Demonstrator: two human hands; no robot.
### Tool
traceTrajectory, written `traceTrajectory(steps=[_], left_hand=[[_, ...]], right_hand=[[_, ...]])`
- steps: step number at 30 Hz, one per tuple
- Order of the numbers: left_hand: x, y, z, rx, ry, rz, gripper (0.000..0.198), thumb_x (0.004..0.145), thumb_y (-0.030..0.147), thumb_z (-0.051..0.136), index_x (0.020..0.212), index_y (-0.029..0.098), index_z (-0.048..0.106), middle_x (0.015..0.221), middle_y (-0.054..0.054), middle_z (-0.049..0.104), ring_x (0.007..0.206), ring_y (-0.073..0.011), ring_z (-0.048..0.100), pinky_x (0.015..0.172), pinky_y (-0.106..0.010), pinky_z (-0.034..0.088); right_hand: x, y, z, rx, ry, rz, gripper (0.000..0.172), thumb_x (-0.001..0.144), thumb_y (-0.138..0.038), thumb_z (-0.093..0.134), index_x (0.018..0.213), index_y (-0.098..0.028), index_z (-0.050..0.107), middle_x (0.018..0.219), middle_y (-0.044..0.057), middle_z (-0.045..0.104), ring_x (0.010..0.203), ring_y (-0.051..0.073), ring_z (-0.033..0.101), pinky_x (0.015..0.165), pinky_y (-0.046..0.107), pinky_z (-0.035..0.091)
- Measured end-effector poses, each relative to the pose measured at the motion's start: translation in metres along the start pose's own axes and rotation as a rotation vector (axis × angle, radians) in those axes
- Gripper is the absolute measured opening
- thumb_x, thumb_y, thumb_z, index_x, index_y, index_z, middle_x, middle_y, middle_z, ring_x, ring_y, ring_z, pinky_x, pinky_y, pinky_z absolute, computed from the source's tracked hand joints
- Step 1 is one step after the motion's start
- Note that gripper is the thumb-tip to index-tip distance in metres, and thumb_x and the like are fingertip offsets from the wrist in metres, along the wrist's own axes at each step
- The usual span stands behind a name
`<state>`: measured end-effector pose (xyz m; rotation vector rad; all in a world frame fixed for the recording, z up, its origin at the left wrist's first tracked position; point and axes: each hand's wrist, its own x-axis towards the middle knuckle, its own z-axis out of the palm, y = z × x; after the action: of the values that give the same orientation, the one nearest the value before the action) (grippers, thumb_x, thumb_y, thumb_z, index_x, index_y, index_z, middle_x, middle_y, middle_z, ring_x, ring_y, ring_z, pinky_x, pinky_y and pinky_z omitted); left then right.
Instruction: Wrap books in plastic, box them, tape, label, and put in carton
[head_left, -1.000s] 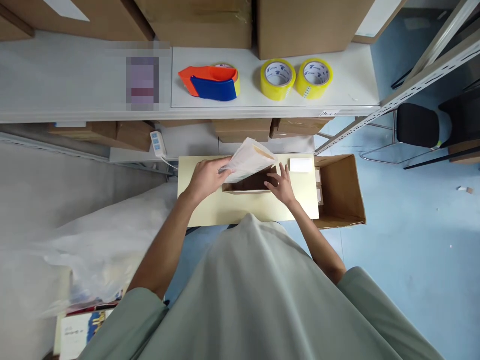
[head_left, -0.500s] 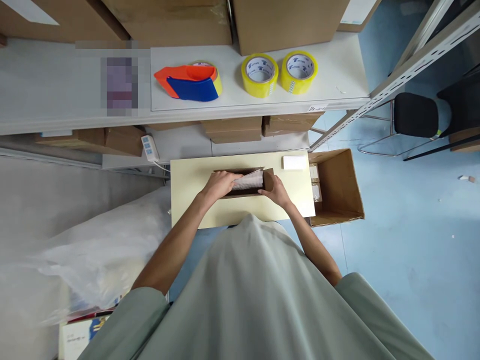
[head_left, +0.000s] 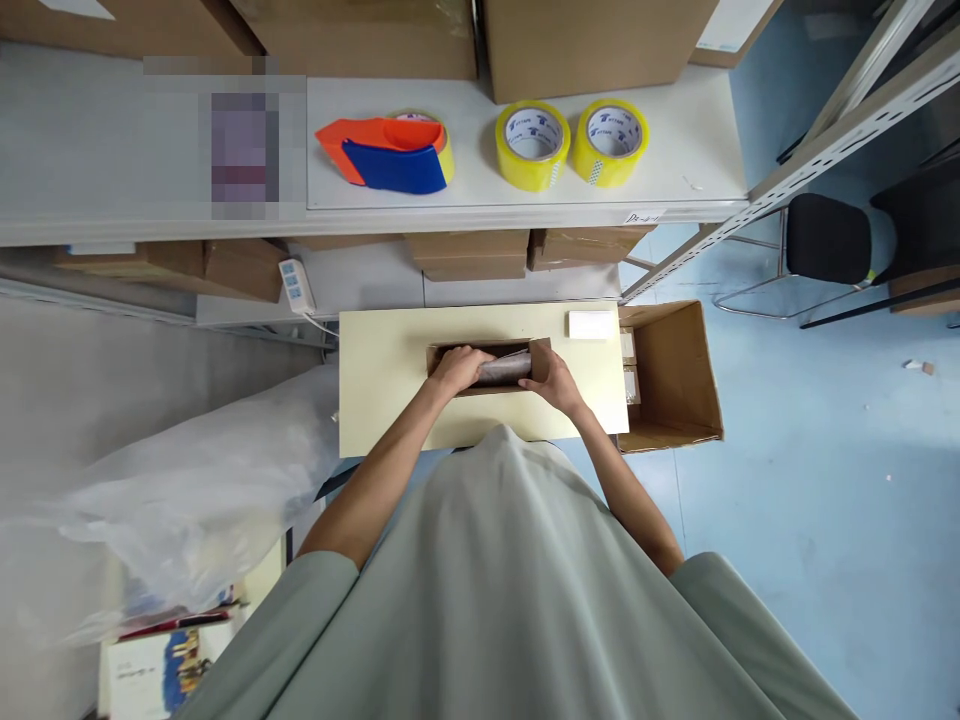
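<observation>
A narrow open cardboard box (head_left: 491, 392) lies on the cream tabletop (head_left: 382, 390). Inside it sits a bubble-wrapped item (head_left: 506, 369), sunk between the walls. My left hand (head_left: 463, 368) reaches in from the left, its fingers closed on the left end of the wrapped item; the fingertips are partly hidden. At the box's right end, my right hand (head_left: 553, 382) grips the end wall, thumb toward the near side and fingers round the far side. What the wrap contains cannot be seen.
A small white block (head_left: 590, 325) lies at the table's back right. Beside the table stands a large open carton (head_left: 675, 380) holding small boxes. The shelf (head_left: 472, 215) behind carries a tape dispenser (head_left: 390, 155), yellow tape rolls (head_left: 532, 147) and cartons. White plastic sheeting (head_left: 217, 480) bulges at left.
The bubble-wrapped item has gone deeper into the box, and my left hand has moved slightly right with it. My right hand stays at the box's right end.
</observation>
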<state>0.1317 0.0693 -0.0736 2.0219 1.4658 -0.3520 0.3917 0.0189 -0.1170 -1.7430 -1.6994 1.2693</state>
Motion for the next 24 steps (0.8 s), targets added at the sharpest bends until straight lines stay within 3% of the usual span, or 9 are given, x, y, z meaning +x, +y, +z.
traceTrajectory(steps=[6, 9, 12, 15, 17, 21, 24], left_hand=[[-0.004, 0.005, 0.004, 0.035, -0.004, -0.028, 0.058, 0.103, 0.018, 0.067, 0.159, 0.031, 0.069, 0.145, -0.013, 0.08, 0.132, -0.0349, 0.078, 0.107, -0.039, 0.06], [-0.017, 0.005, 0.012, -0.015, 0.073, 0.011, 0.052, 0.106, 0.027, 0.069, 0.158, 0.024, 0.068, 0.155, -0.014, 0.073, 0.139, -0.0347, 0.073, 0.11, -0.039, 0.06], [-0.035, 0.003, 0.023, -0.068, 0.143, 0.027, 0.043, 0.114, 0.032, 0.056, 0.152, 0.017, 0.068, 0.158, -0.017, 0.071, 0.14, -0.0336, 0.072, 0.111, -0.04, 0.06], [-0.052, -0.002, 0.034, -0.121, 0.202, 0.011, 0.044, 0.117, 0.031, 0.046, 0.152, 0.015, 0.067, 0.159, -0.018, 0.07, 0.145, -0.033, 0.069, 0.115, -0.043, 0.058], [-0.063, -0.006, 0.04, -0.163, 0.309, -0.012, 0.046, 0.114, 0.029, 0.05, 0.157, 0.016, 0.063, 0.165, -0.018, 0.065, 0.157, -0.0334, 0.059, 0.125, -0.047, 0.052], [-0.083, -0.017, 0.047, -0.224, 0.588, -0.153, 0.083, 0.104, 0.042, 0.073, 0.174, 0.013, 0.04, 0.179, -0.025, 0.045, 0.173, -0.0425, 0.032, 0.138, -0.06, 0.034], [-0.091, -0.022, 0.052, -0.272, 0.664, -0.272, 0.107, 0.097, 0.056, 0.08, 0.177, 0.006, 0.029, 0.176, -0.033, 0.042, 0.171, -0.0502, 0.032, 0.137, -0.066, 0.031]], right_hand=[[-0.002, 0.003, 0.001, 0.0, -0.012, -0.04, 0.101, 0.083, -0.041, 0.094, 0.172, -0.026, 0.049, 0.165, 0.015, 0.062, 0.159, 0.042, 0.052, 0.133, 0.062, 0.045], [-0.006, 0.005, -0.001, -0.016, -0.008, -0.055, 0.099, 0.084, -0.043, 0.094, 0.171, -0.027, 0.052, 0.163, 0.015, 0.065, 0.158, 0.044, 0.053, 0.133, 0.065, 0.045], [-0.012, 0.007, -0.004, -0.016, 0.029, -0.073, 0.088, 0.09, -0.043, 0.088, 0.17, -0.027, 0.054, 0.163, 0.015, 0.065, 0.155, 0.043, 0.057, 0.13, 0.064, 0.049], [-0.016, 0.007, -0.005, 0.038, 0.054, -0.079, 0.08, 0.099, -0.042, 0.075, 0.173, -0.029, 0.048, 0.162, 0.015, 0.066, 0.147, 0.039, 0.065, 0.121, 0.061, 0.058], [-0.018, 0.005, -0.004, 0.092, 0.064, -0.072, 0.082, 0.1, -0.042, 0.072, 0.175, -0.028, 0.042, 0.16, 0.016, 0.067, 0.136, 0.036, 0.071, 0.113, 0.059, 0.063], [-0.019, -0.004, 0.0, 0.14, 0.107, -0.05, 0.076, 0.097, -0.049, 0.075, 0.166, -0.026, 0.05, 0.148, 0.016, 0.074, 0.123, 0.035, 0.077, 0.105, 0.058, 0.067], [-0.02, -0.015, 0.003, 0.112, 0.126, -0.072, 0.061, 0.099, -0.055, 0.075, 0.152, -0.027, 0.061, 0.141, 0.015, 0.076, 0.126, 0.035, 0.075, 0.107, 0.057, 0.067]])
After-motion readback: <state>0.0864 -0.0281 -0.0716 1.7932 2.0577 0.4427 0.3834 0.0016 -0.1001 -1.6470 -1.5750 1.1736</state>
